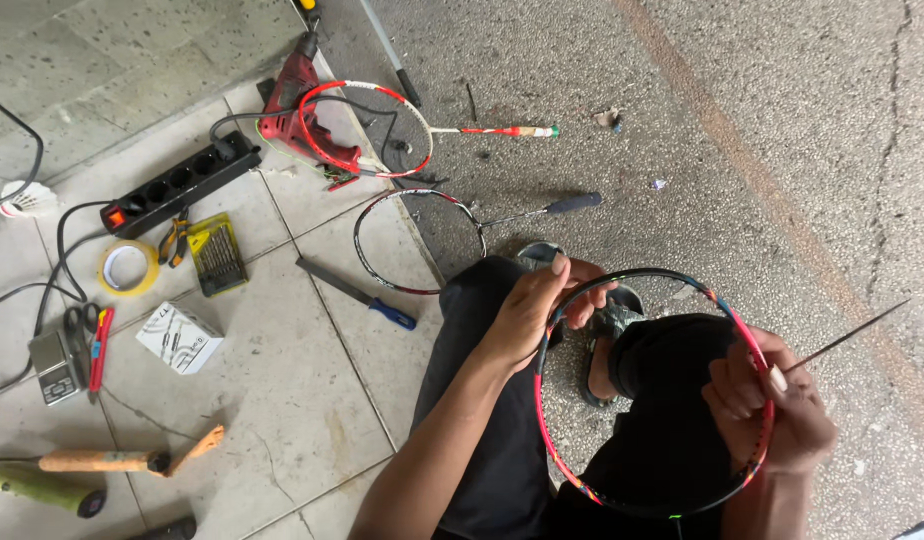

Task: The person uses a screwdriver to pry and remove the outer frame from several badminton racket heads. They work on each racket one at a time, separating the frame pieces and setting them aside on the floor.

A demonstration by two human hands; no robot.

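Across the person's lap, an unstrung racket frame [650, 395], black with red and multicoloured sections, is held between both hands above the dark trousers. The left hand [532, 310] grips the upper left arc of the frame, its fingers [582, 295] curled over the rim and the thumb pressed along the outside. The right hand [772, 405] is clenched on the right arc of the frame and at the same time pinches a thin awl [844, 340], whose point sticks out to the upper right, away from the body. To do this step well, judged from the grip: keep the left hand firm so the frame does not twist, keep the awl in line with the hole it is meant for, and keep its tip pointed away from the left fingers and the legs. Pressure should stay light, since an empty frame probably flexes easily. On the floor to the left lie two more rackets [367, 125] [419, 240], a red drill [292, 105], a black power strip [182, 182], a roll of tape [128, 268], a case of drill bits [218, 256], a blue-handled tool [357, 293], a small white box [179, 338], scissors [79, 325] and a small scale [54, 366], all well apart from the hands.
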